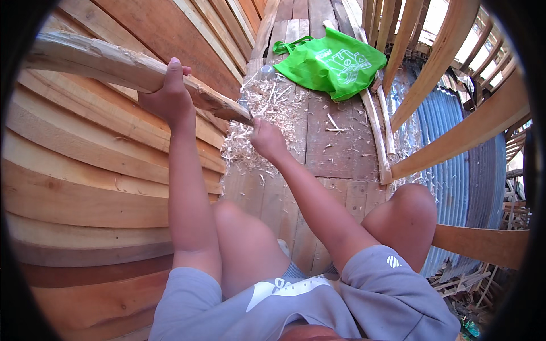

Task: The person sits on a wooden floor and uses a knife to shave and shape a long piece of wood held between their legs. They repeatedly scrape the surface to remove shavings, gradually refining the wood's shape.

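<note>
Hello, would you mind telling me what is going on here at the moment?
A seated person grips a rough wooden pole with the left hand. The right hand is closed at the pole's tapered end. Wood shavings cover the plank floor beneath, and a green bag lies beyond them.

We sit on a worn plank floor [341,142] in bright daylight, curved plank wall [85,170] on our left, curved wooden ribs [455,136] and corrugated metal sheeting [466,142] on our right.
</note>
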Demonstrator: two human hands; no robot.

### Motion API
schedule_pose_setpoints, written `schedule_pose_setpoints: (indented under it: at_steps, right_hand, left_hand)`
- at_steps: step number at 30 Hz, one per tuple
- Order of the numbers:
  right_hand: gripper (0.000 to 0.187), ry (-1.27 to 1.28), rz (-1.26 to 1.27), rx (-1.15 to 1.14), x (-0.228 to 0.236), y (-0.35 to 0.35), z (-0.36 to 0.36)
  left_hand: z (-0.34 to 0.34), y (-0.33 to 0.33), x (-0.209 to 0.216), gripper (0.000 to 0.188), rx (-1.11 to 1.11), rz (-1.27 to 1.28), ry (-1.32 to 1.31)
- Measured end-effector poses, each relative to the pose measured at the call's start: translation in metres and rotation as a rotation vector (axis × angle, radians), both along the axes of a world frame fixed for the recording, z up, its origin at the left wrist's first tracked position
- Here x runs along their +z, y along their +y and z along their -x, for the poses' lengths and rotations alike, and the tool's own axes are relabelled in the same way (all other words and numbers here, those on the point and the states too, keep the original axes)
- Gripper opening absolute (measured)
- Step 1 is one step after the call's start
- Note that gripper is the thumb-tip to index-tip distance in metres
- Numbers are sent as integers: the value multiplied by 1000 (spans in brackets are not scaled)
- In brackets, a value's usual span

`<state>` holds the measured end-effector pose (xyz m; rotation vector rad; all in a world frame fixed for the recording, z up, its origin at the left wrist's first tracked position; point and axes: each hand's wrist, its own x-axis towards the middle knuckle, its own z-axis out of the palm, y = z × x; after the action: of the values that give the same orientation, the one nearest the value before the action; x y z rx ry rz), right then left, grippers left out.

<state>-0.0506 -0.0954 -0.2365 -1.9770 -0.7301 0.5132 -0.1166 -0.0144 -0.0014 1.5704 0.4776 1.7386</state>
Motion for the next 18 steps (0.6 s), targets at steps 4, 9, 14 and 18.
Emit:
schedule_pose_setpoints:
  at_steps: [4, 9, 14, 18]
  right_hand:
    - [44, 26, 551, 470, -120, -60, 7]
    - [43, 278, 378, 19, -74, -25, 0]
    - [51, 258, -85, -116, 62, 10, -11]
    - [56, 100, -262, -39, 49, 26, 9]
  left_hand:
    - [11, 2, -3, 43, -23, -48, 17]
    - [-4, 0, -3, 47, 17, -83, 0]
    - [-3, 12, 3, 47, 157, -15, -38]
    - [-6, 15, 2, 41, 172, -54, -106]
